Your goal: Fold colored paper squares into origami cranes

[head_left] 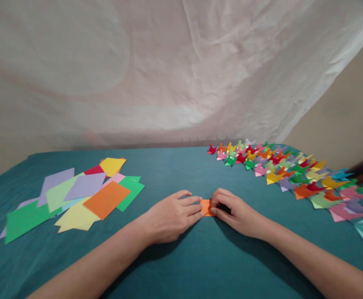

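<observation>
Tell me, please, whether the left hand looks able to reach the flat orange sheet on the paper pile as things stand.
Probably yes: the left hand touches the folded orange piece, and only teal cloth lies between it and the orange sheet, which tops the pile.

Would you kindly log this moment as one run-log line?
left hand flat against small orange folded paper | right hand pinching it | teal tablecloth | flat coloured paper sheets left | folded paper figures right

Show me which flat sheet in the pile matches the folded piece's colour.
The orange sheet, lying over green and yellow ones, matches the folded piece.
</observation>
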{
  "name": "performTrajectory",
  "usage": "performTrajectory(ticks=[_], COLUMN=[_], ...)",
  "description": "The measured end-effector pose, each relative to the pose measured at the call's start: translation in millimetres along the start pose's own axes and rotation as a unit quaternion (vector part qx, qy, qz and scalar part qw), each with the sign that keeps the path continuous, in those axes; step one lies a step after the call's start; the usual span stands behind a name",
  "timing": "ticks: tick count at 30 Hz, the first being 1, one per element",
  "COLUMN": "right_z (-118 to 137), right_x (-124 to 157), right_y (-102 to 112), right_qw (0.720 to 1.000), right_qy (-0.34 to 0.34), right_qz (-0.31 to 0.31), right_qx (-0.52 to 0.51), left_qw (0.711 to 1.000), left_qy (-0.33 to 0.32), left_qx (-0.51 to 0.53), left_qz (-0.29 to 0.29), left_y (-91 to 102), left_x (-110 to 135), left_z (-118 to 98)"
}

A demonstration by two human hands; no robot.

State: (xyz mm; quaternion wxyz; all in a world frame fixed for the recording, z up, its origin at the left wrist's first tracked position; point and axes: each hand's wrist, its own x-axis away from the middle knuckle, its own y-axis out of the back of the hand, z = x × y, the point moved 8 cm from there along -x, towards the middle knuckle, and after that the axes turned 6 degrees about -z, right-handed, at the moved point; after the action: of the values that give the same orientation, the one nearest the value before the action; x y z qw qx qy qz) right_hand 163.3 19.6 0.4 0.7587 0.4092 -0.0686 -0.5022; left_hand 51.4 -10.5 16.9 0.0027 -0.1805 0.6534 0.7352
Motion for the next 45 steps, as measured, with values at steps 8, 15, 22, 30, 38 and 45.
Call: performTrajectory(ticks=[8,15,22,30,38,45], right_z=[1.2,0.3,-1.9,-2.6,-3.6,-4.7], right_x=[-2.6,-3.6,-4.4,-4.7,-4.5,-4.7], right_y=[0.7,0.1,-1.5,-1.2,-2.1,-3.0], right_qw=[1.000,0.999,0.999,0.999,0.998,0.998], right_qy=[-0.015,-0.023,-0.021,-0.029,-0.032,-0.039], right_qz=[-0.008,-0.013,-0.030,-0.030,-0.031,-0.033], right_qx=[0.012,0.023,0.034,0.033,0.038,0.046], left_qw=[1.000,0.999,0.999,0.999,0.999,0.997], left_qy=[-0.006,-0.003,-0.003,-0.001,0.010,0.025], left_qx=[0.007,0.020,0.022,0.033,0.046,0.070], left_qz=[0.018,0.034,0.024,0.022,0.009,-0.001], left_y=[2.8,1.4,1.6,0.9,-1.0,2.0], left_x=[2.2,2.8,3.8,4.6,4.6,2.4], left_z=[4.0,7.0,7.1,7.7,8.9,8.5])
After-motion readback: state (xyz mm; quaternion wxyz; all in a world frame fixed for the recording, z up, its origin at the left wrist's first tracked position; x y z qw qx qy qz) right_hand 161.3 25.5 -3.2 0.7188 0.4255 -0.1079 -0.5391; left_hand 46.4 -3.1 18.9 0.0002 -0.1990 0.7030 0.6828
